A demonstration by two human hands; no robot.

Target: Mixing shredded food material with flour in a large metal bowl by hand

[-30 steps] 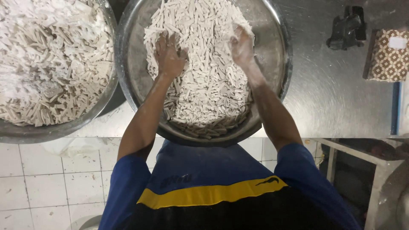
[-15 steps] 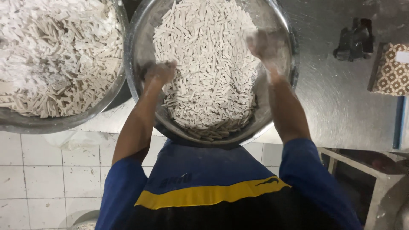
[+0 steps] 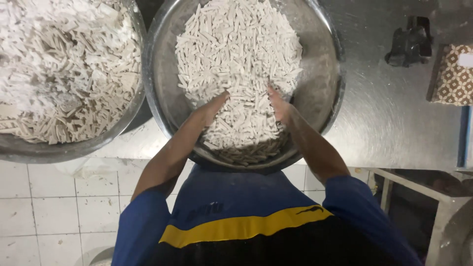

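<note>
Both hands [image 3: 246, 106] scoop dough strips [image 3: 236, 59], mostly lengthwise away, jumbled.

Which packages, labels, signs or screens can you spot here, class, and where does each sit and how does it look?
Patterned box: far right edge of the steel table, rectangular, brown and cream diamond print, cut off by the frame.
Label: small white patch on that box's upper right.
No signs or screens in view.

Pale cream dough strips [image 3: 239, 64], grey steel bowl [image 3: 320, 93], blue shirt [image 3: 236, 207] with yellow stripe, brown-and-white patterned box [image 3: 453, 76]
</note>
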